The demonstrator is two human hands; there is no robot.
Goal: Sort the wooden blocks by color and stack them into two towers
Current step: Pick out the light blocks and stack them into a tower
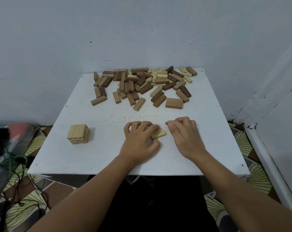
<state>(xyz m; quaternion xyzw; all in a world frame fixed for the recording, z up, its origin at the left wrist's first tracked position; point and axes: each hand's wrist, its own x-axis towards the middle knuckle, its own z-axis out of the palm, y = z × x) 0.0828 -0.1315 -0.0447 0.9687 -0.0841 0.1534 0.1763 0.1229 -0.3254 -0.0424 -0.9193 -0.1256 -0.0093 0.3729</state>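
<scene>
Nearest you, your left hand (141, 139) lies over a small cluster of pale blocks (159, 133) at the front middle of the white table (108, 158). Your fingers curl over them and your thumb tucks in at the near side, so you are gripping them from above; that looks like a way to square them into one flat layer before you lift them. How many blocks sit under the hand is hidden; only a corner shows at its right edge.

Just beside it, your right hand (183, 131) rests knuckles-up on the table, fingers loosely curled, holding nothing. It sits close to the blocks' free end, probably placed there to nudge the ends flush or to stop them sliding.

To the left, well apart from both hands, stands the pale tower (78, 133): a few layers, crossed over one another, which keeps it steady. It is set off to the side, likely so your reaches to the heap do not knock it.

Farther back, near the wall (141, 30), the unsorted heap (141, 84) spreads across the table's far edge, dark and light pieces mixed. No dark tower is visible yet, so I judge the task to be at an early stage, with the layer in your left hand likely meant for the pale tower.
</scene>
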